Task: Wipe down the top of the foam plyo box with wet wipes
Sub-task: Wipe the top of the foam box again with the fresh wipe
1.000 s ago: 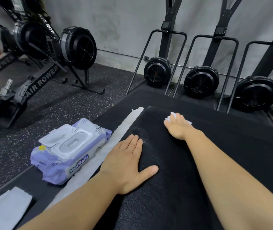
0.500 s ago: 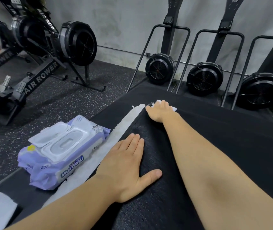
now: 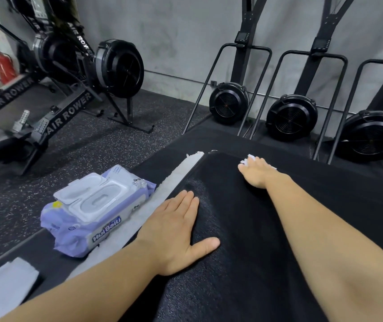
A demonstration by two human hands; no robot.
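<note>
Head view: I am watching the right grip (image 3: 256, 174), fingers flat, pressing a crumpled white wet wipe (image 3: 247, 159) near the far edge of the black textured foam plyo box top (image 3: 244, 228). The left grip (image 3: 176, 231) is lying spread flat, bracing the box. I am judging the wiping underway, with the near half likely remaining.

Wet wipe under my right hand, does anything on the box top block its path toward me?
Only the left hand, lying flat on the black foam box top near its left edge; the purple wipe pack sits off the top.
</note>
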